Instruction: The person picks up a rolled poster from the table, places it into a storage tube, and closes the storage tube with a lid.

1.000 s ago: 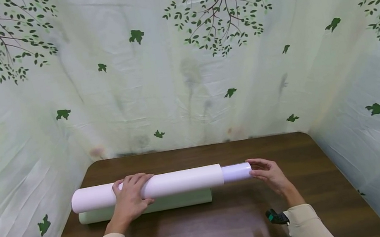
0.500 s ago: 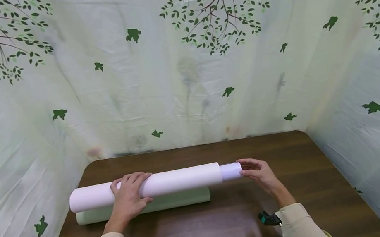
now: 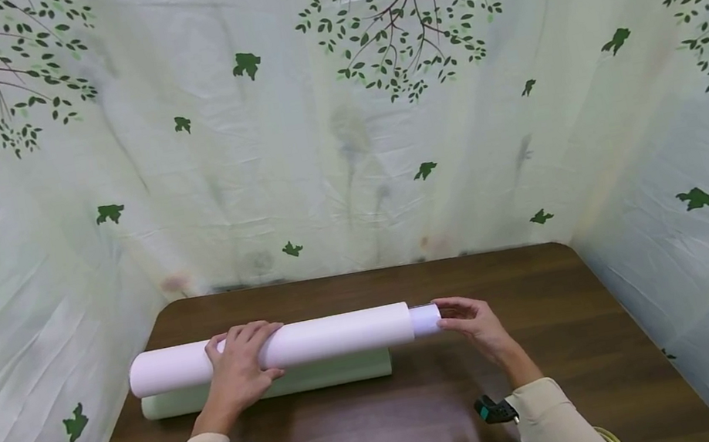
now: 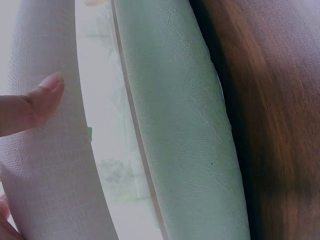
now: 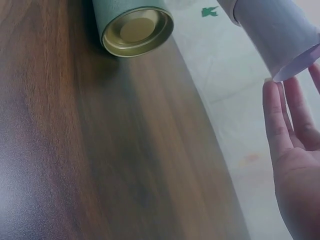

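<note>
My left hand (image 3: 242, 369) grips a long white cardboard tube (image 3: 338, 335), its fingers over the top and the thumb on the near side. A thin rolled sheet of white paper (image 3: 424, 320) sticks a short way out of the tube's right end. At the roll's open end are the fingertips of my right hand (image 3: 478, 325), nearly straight against its rim in the right wrist view. A pale green tube (image 3: 324, 373) lies on the table below the white one. Its right end has a gold metal cap (image 5: 137, 31). The left wrist view shows a gap between both tubes.
The brown wooden table (image 3: 376, 436) has its far edge against a pale curtain (image 3: 340, 137) printed with leaves. More curtain hangs on both sides. A gold round rim (image 3: 613, 441) shows beside the right sleeve (image 3: 560, 421) at the bottom.
The paper roll has slid left into the white tube, so less of it sticks out. My right hand has moved left with it, while the left hand keeps its hold.
</note>
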### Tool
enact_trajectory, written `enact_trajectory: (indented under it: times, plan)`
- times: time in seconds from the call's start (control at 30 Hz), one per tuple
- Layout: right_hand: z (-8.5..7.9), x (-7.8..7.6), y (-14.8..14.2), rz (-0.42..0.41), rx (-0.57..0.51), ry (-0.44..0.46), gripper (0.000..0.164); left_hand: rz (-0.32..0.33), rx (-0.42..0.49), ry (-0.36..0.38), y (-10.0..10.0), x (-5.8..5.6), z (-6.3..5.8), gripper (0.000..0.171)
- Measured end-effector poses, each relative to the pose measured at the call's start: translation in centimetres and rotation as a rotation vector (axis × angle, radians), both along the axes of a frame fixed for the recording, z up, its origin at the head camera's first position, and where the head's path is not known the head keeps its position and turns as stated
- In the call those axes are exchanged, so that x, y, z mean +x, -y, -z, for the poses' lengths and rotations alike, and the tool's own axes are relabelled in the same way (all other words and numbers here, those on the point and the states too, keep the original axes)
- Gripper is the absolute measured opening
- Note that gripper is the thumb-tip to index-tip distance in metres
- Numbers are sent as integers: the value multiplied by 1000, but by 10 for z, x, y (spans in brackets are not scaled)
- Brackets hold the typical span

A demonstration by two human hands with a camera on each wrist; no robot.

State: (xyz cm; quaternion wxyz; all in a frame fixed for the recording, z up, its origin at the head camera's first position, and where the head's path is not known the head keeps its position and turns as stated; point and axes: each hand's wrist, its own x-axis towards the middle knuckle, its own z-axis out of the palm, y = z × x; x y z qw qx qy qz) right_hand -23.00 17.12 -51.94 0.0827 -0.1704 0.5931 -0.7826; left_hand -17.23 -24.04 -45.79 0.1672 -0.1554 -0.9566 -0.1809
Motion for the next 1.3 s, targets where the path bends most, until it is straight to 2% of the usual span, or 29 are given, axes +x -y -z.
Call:
enact_trajectory:
  times: [0.1, 0.4, 0.8, 1.3]
  plan:
    - [-1, 0, 0, -18, -17, 0, 39, 2, 2, 0, -1, 0, 0, 72]
    - [-4, 1, 5, -73, -45, -3, 45, 0, -19, -9, -2, 0, 1, 72]
    - [-2, 0, 17, -58, -38, -10, 39, -1, -12, -15, -4, 1, 1, 72]
    - [-8, 1, 32, -49, -39, -12, 46, 7, 1, -29, -6, 0, 1, 73]
